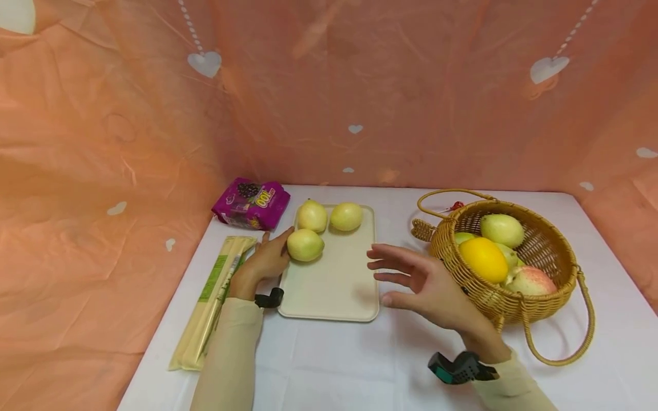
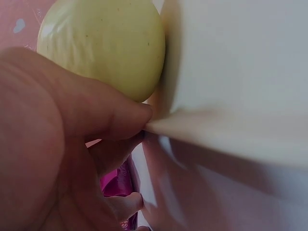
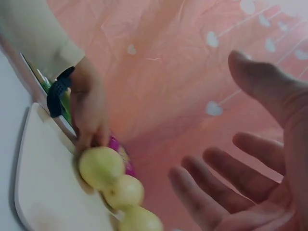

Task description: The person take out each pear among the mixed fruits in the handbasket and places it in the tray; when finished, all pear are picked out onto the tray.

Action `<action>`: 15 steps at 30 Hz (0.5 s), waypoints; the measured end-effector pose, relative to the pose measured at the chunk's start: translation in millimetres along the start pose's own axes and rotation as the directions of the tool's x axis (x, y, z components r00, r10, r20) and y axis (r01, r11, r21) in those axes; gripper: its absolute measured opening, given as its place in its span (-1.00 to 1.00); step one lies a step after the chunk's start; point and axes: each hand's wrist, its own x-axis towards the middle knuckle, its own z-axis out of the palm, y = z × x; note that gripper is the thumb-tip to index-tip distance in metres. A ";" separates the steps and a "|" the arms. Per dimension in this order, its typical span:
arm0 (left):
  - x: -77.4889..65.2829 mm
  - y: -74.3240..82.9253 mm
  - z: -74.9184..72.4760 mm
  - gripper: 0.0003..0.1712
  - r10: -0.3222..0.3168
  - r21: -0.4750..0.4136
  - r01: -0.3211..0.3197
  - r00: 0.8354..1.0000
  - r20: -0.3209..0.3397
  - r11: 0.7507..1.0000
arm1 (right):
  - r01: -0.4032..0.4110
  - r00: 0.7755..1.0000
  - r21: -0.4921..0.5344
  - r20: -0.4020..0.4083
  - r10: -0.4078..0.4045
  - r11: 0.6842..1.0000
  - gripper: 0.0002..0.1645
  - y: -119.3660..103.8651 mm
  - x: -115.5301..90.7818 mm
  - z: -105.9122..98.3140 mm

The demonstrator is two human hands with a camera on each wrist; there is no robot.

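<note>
My left hand [image 1: 268, 258] is at the left edge of a cream rectangular tray [image 1: 334, 291]. In the left wrist view its thumb [image 2: 113, 115] and forefinger pinch the tray's rim, right beside a pale yellow-green pear-like fruit [image 2: 103, 48]. Three such fruits lie at the tray's far left part: the near fruit [image 1: 305, 245], one behind it [image 1: 312, 216] and a third fruit [image 1: 346, 217] to the right. Over the tray's right side hovers my right hand [image 1: 429, 285], fingers spread and holding nothing.
At right a wicker basket [image 1: 545, 308] holds a yellow fruit [image 1: 483, 260], a reddish peach [image 1: 532, 281] and several pale green fruits. A purple snack bag [image 1: 253, 204] lies back left, with a long pack of noodles [image 1: 211, 302] in front of it. Orange cloth [image 1: 385, 114] hangs behind.
</note>
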 end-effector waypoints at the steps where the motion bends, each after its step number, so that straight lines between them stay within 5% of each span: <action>1: 0.6 -0.5 1.1 -0.18 0.007 0.002 -0.007 1.000 -0.002 1.000 | 0.008 1.000 -0.002 0.015 -0.008 1.000 -0.09 -7.0 -9.6 -5.4; 9: -0.3 -0.5 4.8 -0.19 0.018 0.002 -0.018 1.000 0.010 1.000 | 0.140 0.987 0.002 0.079 -0.139 0.990 0.00 -53.3 -80.1 -67.8; 15: 0.4 0.7 0.1 -0.18 0.036 -0.016 -0.036 0.999 -0.022 0.999 | 0.017 0.995 -0.263 -0.088 -0.042 0.965 0.02 -80.4 -106.3 -126.7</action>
